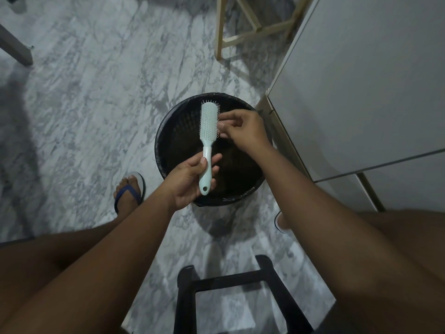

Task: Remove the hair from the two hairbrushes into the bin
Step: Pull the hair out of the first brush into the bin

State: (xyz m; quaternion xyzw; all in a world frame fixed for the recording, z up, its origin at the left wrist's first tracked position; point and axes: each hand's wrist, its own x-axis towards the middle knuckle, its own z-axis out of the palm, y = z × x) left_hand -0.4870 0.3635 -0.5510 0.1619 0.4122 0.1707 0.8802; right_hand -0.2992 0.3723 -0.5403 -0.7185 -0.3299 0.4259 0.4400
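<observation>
Grey-veined marble floor (96, 104) fills the view, with a round black-lined bin (163, 131) standing at its centre, just beside the corner of a white cabinet (361, 80) on the right. The pale mint hairbrush (209, 121) hangs directly over the bin's open mouth. Its long axis runs almost straight away from the person, handle nearest and bristle head farthest. The left hand (190, 179) grips the handle near its lower end, thumb on top and fingers wrapped beneath. The right hand (243, 131) comes in from the right, and its fingers (222, 127) are drawn together in a pinch against the bristles along that edge of the head. Whether any hair sits between them is too fine to tell. The hands are apart, one at each end of the brush, and the right is the one placed to pull. Anything pulled loose looks set to fall straight into the bin, with free room to draw rightward before the cabinet edge crowds in. A second brush is not in view. Pale wooden legs (240, 37) stand beyond the bin, and a black stool (231, 280) sits between the person's knees.
</observation>
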